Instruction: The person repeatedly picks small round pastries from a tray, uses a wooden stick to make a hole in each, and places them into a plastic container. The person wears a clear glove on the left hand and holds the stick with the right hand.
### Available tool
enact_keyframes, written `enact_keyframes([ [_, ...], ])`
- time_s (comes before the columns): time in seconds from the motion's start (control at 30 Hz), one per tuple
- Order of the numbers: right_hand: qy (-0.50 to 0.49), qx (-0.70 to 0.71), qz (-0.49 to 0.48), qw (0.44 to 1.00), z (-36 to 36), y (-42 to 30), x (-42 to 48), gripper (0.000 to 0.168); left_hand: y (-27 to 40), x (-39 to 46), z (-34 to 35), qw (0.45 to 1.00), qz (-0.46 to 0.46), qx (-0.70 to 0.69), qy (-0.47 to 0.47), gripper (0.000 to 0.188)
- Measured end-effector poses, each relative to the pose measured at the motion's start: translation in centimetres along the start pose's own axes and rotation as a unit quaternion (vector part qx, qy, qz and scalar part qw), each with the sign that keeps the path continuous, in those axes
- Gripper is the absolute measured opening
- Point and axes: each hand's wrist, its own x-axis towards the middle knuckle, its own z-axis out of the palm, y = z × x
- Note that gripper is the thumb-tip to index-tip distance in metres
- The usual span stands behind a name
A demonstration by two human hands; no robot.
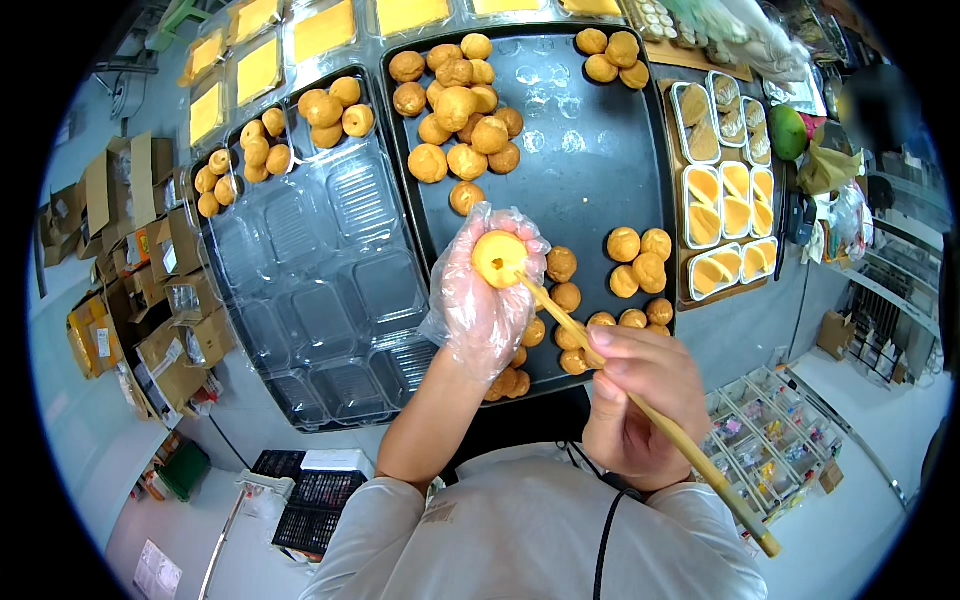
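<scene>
In a clear plastic glove, my left hand point(487, 307) cups a round golden cream puff shell point(498, 259) with a small hole in its upturned face. My bare right hand point(649, 401) grips a wooden chopstick point(705, 469). Its thin tip meets the shell's right edge, close to the hole. Under both hands lies a large dark baking tray point(585, 187). A heap of cream puff shells point(457, 109) covers its far left part. More shells point(637, 262) sit in groups at the right and the near side, some of them hidden by my hands.
On the left, a second dark tray holds clear plastic containers point(322, 300); the far ones contain shells point(325, 110). Packed yellow cake sheets point(324, 31) line the far side. A board at right bears small filled boxes point(703, 206) beside a green mango point(787, 132). Cardboard boxes point(180, 322) are stacked at far left.
</scene>
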Motion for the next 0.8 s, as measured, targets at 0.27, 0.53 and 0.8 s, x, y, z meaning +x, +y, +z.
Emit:
enact_keyframes([
  [0.27, 0.209, 0.103, 0.14, 0.962, -1.3, 2.3, -2.4, 0.016, 0.1, -0.3, 1.1, 0.578, 0.511, 0.622, -0.137, 0.081],
  [0.53, 0.197, 0.083, 0.166, 0.963, -1.5, 3.4, -2.7, 0.016, 0.7, -0.1, 0.7, 0.526, 0.511, 0.656, -0.18, 0.089],
  [0.8, 0.164, 0.099, 0.129, 0.973, -0.2, 3.8, -2.2, 0.015, -0.7, 1.2, 1.5, 1.0, -0.007, -0.002, 0.012, 0.049],
])
